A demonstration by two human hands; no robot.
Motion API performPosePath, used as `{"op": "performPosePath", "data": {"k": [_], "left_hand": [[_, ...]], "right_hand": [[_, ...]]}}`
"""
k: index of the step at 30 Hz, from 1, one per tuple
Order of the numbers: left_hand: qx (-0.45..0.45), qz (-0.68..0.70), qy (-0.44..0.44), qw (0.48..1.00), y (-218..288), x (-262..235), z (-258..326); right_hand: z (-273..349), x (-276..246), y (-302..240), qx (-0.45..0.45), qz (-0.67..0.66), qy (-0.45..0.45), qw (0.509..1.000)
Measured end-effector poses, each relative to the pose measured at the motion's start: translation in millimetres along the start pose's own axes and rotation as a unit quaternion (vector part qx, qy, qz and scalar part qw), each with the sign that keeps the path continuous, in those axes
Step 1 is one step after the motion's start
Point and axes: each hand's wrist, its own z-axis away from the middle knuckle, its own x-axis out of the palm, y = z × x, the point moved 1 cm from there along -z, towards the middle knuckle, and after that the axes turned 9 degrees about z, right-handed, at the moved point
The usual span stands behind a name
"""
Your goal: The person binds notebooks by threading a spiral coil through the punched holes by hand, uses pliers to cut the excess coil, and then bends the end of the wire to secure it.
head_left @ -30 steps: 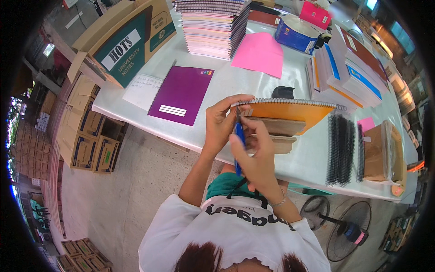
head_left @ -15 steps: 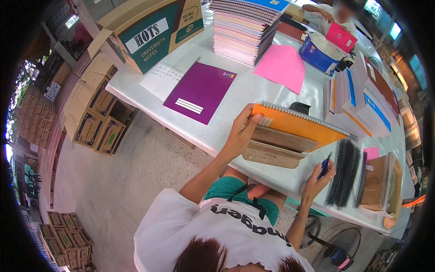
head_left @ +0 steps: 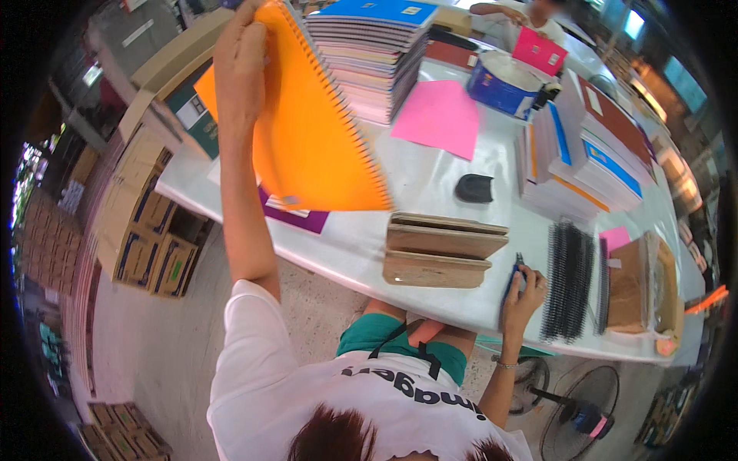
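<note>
Your left hand (head_left: 240, 65) grips orange spiral notebook (head_left: 307, 131), raised high above white table (head_left: 430, 173). Right hand (head_left: 525, 286) closed on blue tool (head_left: 510, 278) at table edge. Risk: swinging notebook clips notebook stack (head_left: 369, 58), toppling it.

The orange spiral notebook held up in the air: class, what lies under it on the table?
Under the orange notebook, raised by the left hand, a purple booklet with a white label shows at its lower edge. Most of that booklet and the table beneath are covered.

cardboard cartons (head_left: 150, 250) (floor, left), blue box (head_left: 503, 84)
</note>
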Motion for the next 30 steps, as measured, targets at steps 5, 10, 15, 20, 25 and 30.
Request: {"op": "performPosePath", "data": {"k": [5,10,15,20,25,30], "left_hand": [[-0.023,-0.398,-0.282,0.873,-118,30,35],[-0.254,-0.399,-0.414,0.777,-107,69,184],[-0.247,-0.370,-0.371,0.815,-108,43,255],[-0.250,-0.380,-0.375,0.808,-110,28,250],[-0.239,-0.382,-0.365,0.814,-111,16,251],[-0.275,-0.364,-0.361,0.813,-112,2,244]], "right_hand": [[-16,-10,-6,-0.014,-0.051,0.014,0.999],[-103,-61,66,-0.039,-0.078,0.070,0.994],[-257,-117,210,-0.023,-0.132,0.218,0.967],[-350,-156,253,-0.014,-0.122,0.292,0.949],[-390,-150,276,0.097,-0.167,0.221,0.956],[-413,-146,319,0.211,-0.335,0.104,0.912]]}}
